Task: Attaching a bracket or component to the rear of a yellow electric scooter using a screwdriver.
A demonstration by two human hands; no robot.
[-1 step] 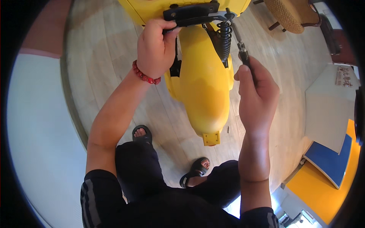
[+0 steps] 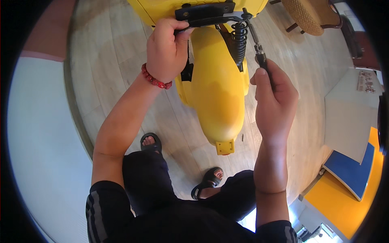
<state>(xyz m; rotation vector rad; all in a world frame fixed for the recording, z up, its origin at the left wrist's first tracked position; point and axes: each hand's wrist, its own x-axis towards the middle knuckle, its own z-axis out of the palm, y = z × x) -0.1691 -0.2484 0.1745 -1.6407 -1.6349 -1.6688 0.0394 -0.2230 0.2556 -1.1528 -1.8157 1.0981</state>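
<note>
My left hand (image 2: pixel 168 48), with a red bead bracelet on the wrist, pinches the left end of a curved black metal bracket (image 2: pixel 208 22). The bracket runs across the back of a yellow scooter-like vehicle, just below a black plate (image 2: pixel 207 11). My right hand (image 2: pixel 275 95) is closed round the black handle of a ratchet wrench (image 2: pixel 253 33). The wrench slants up and left, its head at the bracket's right end, above a black coil-spring shock absorber (image 2: pixel 240 40). Whether it sits on a bolt is too small to tell. Between my arms lies the long yellow mudguard (image 2: pixel 219 89).
A yellow body panel (image 2: pixel 148 10) stands at the top. A woven chair (image 2: pixel 310 16) is at the far right. Nearer on the right are a white panel (image 2: pixel 350 117) and a blue board (image 2: pixel 352 168) on an orange surface. A small dark stick-like piece (image 2: pixel 242 137) lies on the wooden floor.
</note>
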